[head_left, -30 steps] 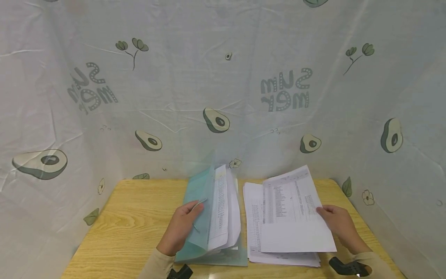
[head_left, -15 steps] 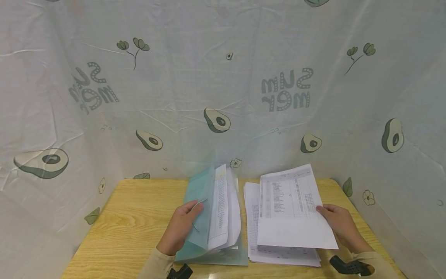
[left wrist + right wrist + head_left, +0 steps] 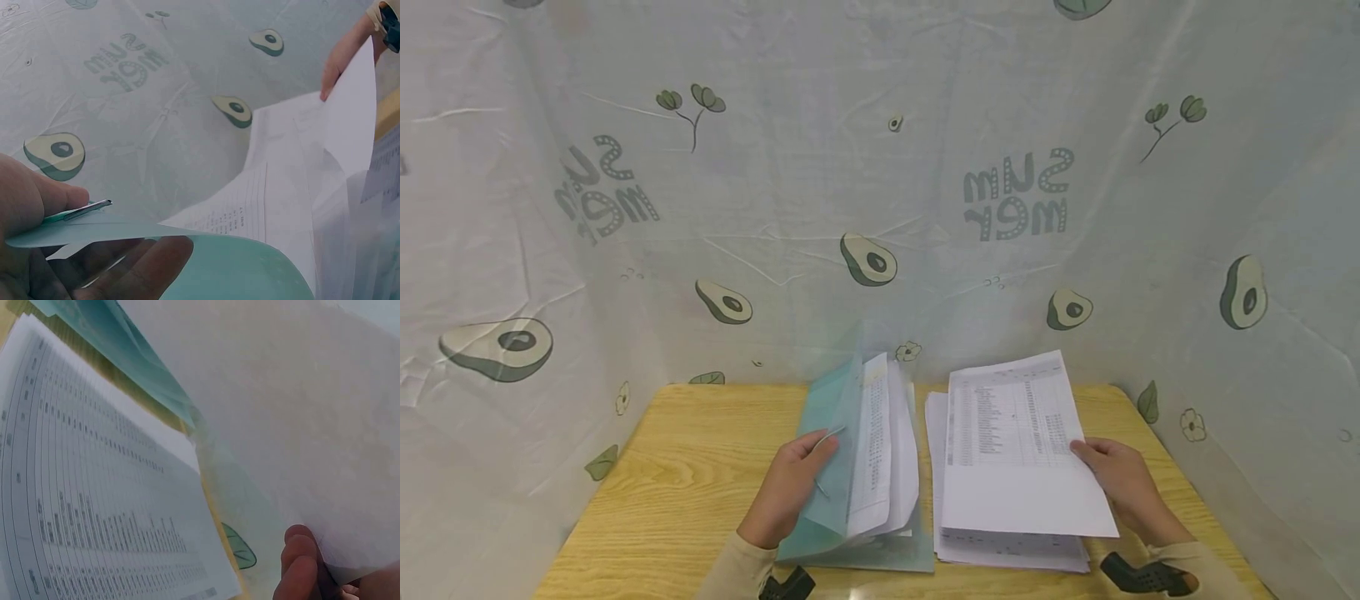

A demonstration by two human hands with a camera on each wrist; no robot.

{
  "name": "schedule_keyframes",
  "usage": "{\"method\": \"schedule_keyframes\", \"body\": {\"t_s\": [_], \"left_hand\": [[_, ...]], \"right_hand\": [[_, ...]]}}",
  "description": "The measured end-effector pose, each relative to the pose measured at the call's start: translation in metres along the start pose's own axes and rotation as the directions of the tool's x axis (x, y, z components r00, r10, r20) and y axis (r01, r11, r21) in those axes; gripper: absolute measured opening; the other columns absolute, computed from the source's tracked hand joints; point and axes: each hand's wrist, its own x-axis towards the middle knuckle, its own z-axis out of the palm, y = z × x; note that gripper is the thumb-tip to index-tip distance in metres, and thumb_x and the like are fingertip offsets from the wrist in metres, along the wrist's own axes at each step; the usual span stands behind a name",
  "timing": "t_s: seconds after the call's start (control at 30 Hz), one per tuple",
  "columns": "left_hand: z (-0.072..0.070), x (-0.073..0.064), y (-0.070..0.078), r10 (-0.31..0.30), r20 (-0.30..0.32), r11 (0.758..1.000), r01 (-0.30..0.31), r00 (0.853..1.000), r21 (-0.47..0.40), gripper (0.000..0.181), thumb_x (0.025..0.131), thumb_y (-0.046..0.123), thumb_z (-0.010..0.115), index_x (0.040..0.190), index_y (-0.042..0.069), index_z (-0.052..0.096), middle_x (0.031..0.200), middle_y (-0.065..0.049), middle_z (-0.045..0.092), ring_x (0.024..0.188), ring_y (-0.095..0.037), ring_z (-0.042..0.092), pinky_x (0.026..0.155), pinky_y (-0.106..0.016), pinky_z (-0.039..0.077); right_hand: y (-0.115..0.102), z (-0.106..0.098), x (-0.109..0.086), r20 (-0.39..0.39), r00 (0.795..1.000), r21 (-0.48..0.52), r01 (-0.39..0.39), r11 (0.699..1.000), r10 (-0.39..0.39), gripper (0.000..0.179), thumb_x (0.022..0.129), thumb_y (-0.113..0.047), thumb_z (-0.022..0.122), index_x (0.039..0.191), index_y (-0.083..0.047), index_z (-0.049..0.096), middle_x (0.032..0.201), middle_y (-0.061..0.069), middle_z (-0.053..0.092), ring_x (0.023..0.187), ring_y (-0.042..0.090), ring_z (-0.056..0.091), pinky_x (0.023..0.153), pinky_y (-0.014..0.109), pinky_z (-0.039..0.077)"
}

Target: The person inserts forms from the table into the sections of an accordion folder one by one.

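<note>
My left hand point(image 3: 790, 487) grips the raised cover of a translucent teal folder point(image 3: 823, 400), thumb on one side and fingers under it in the left wrist view. A thin metal fastener prong point(image 3: 89, 210) sticks out beside that thumb. Several printed sheets point(image 3: 871, 475) stand partly lifted inside the folder. On the right, my right hand point(image 3: 1123, 483) pinches a single printed sheet point(image 3: 1026, 496) by its right edge, thumb on the printed face. This sheet is tilted up over a paper stack point(image 3: 1011, 552) and hides most of it. The right wrist view shows the sheet's blank back point(image 3: 294, 425).
A wooden table point(image 3: 700, 467) carries the folder and the stack side by side. Behind and on both sides hangs a pale curtain point(image 3: 790, 167) with avocado prints. Black straps point(image 3: 1150, 575) sit on both wrists.
My right hand has moved the held sheet slightly left, further over the stack toward the folder. The left hand and the folder have stayed where they were.
</note>
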Motion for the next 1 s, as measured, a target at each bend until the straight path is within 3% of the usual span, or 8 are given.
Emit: {"method": "schedule_keyframes", "body": {"t_s": [0.5, 0.77, 1.0], "left_hand": [[0.001, 0.000, -0.002, -0.004, 0.002, 1.000, 0.004, 1.000, 0.021, 0.047, 0.108, 0.032, 0.057, 0.140, -0.002, 0.062, 0.130, -0.015, 0.067, 0.134, -0.030, 0.052, 0.103, -0.043, 0.050], [-0.001, 0.002, -0.005, -0.006, 0.022, 1.000, 0.006, 1.000, 0.014, 0.049, 0.108, 0.035, 0.057, 0.140, -0.002, 0.061, 0.124, -0.016, 0.069, 0.124, -0.027, 0.058, 0.091, -0.033, 0.055], [0.001, 0.001, -0.004, 0.001, 0.008, 1.000, -0.001, 1.000, 0.004, 0.047, 0.108, 0.032, 0.058, 0.140, -0.002, 0.061, 0.131, -0.017, 0.067, 0.132, -0.031, 0.054, 0.097, -0.039, 0.053]], "right_hand": [[-0.004, 0.020, -0.012, -0.052, 0.999, 0.044, 0.014, 0.999, -0.012, 0.059, 0.108, -0.033, 0.055, 0.139, 0.017, 0.051, 0.104, 0.014, 0.073, 0.079, 0.013, 0.068, 0.065, 0.030, 0.058], [-0.001, 0.033, -0.015, -0.030, 0.999, 0.093, 0.016, 0.996, -0.014, 0.057, 0.107, -0.032, 0.058, 0.137, 0.016, 0.053, 0.098, 0.007, 0.073, 0.079, 0.012, 0.068, 0.065, 0.030, 0.058], [0.001, 0.045, -0.017, -0.027, 1.000, 0.113, 0.004, 0.994, -0.001, 0.054, 0.107, -0.030, 0.059, 0.136, 0.015, 0.055, 0.100, 0.009, 0.073, 0.081, 0.015, 0.068, 0.065, 0.030, 0.058]]}}
